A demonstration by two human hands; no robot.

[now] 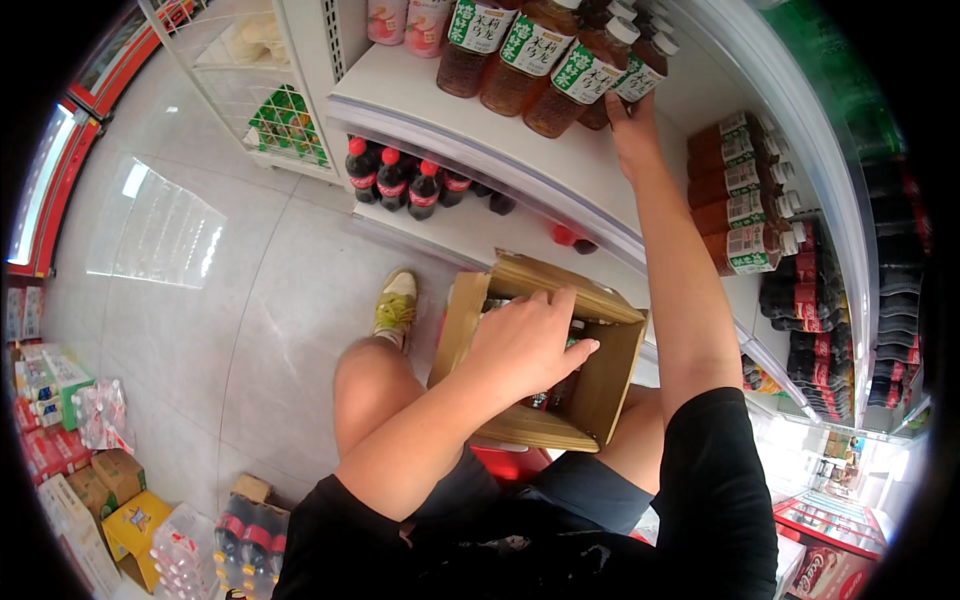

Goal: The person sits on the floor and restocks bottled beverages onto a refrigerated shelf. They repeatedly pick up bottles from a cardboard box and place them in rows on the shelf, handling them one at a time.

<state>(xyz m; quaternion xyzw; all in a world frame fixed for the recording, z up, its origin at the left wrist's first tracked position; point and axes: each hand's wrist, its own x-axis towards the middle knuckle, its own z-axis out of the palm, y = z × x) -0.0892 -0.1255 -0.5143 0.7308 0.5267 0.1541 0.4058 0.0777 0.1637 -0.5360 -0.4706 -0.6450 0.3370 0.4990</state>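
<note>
An opened cardboard box [619, 375] stands between my knees, with a few bottles [562, 390] partly visible inside. Over its mouth is my left hand [534, 334], fingers curled down into the box; whether they grip a bottle is hidden. My right hand [634, 124] reaches to the upper shelf [420, 94], its thumb and fingers around the lower part of a tea bottle [643, 73] with a green and white label and a white cap. Several like bottles [577, 79] stand upright in rows beside it.
Cola bottles [391, 180] with red caps stand on the lower shelf. More tea bottles [739, 195] are at the right, near stacked cola bottles [814, 322]. A wire rack [289, 97] adjoins the shelving. Packed drinks [251, 532] and a yellow carton [139, 529] lie at the lower left.
</note>
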